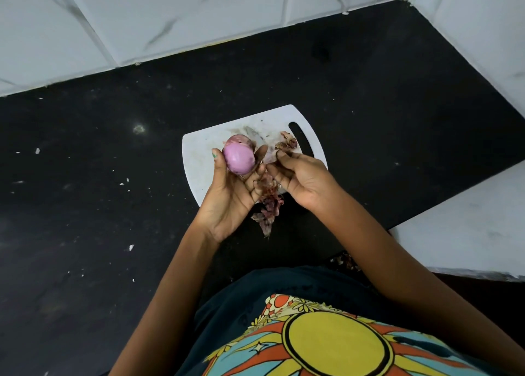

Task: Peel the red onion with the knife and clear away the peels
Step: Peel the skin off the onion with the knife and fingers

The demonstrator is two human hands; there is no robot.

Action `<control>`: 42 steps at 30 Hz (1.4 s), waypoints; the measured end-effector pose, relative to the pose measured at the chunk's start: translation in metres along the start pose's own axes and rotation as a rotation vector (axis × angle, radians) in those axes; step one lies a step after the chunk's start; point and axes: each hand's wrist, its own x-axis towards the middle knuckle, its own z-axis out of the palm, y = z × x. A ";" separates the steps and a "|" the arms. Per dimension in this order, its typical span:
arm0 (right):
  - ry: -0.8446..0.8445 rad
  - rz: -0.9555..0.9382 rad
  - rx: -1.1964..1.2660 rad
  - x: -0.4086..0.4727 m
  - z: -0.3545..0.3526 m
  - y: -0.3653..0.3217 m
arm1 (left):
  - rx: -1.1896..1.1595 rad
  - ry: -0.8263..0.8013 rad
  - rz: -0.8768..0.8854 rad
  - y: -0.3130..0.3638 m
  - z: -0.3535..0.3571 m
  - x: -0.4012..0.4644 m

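Onion [238, 158] mostly bare, smooth pink flesh facing camera, a patch of darker skin left on its far top. Left hand [231, 193] holds it up over the board [199, 154], fingers and thumb curled round it, palm up. Right hand [298, 176] just beside, fingers bent and pinching a thin pale strip of peel [269, 156] that runs toward the onion; can't tell if the strip is attached or already free. Knife not visible in either hand or on the board.

Loose peels [267, 202] piled at the board's near edge, some hanging off onto the black counter [113, 176]. More scraps [288, 143] near the board's handle slot.

Step, by the look of it: tail end of peeling, stripping last skin by hand. Next move probably calls for pulling that strip clear, turning the onion to check the far side, then setting it down and gathering both peel heaps. Risk: dry flakes scatter onto the counter, so sweep toward the board, not off it
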 end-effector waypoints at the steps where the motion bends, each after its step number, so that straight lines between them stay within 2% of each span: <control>1: 0.009 -0.013 -0.023 0.001 -0.002 0.002 | -0.019 0.001 -0.009 0.001 0.002 -0.001; 3: 0.023 -0.084 -0.154 0.003 -0.006 0.005 | -0.023 0.013 -0.014 0.003 0.003 -0.002; 7: 0.090 -0.400 -0.658 0.007 -0.010 0.009 | 0.092 0.042 -0.007 0.003 0.003 -0.003; 11: 0.029 -0.612 -0.944 0.003 -0.008 0.002 | 0.176 0.020 0.064 0.004 0.002 -0.005; 15: -0.145 -0.544 -0.892 -0.006 -0.001 -0.008 | 0.237 0.007 0.115 0.006 0.005 -0.005; 18: -0.228 -0.578 -1.035 -0.012 0.000 -0.012 | 0.257 0.033 0.130 0.007 0.004 -0.005; 20: -0.231 -0.609 -1.087 -0.015 0.001 -0.011 | 0.291 0.061 0.144 0.009 0.004 -0.006; 31: -0.146 -0.681 -1.021 -0.011 0.002 -0.010 | 0.338 0.058 0.132 0.011 0.005 -0.006; 36: -0.235 -0.629 -1.038 -0.013 0.001 -0.014 | 0.355 0.069 0.149 0.011 0.006 -0.005; 42: -0.204 -0.661 -1.032 -0.012 0.003 -0.011 | 0.388 0.065 0.158 0.012 0.005 -0.006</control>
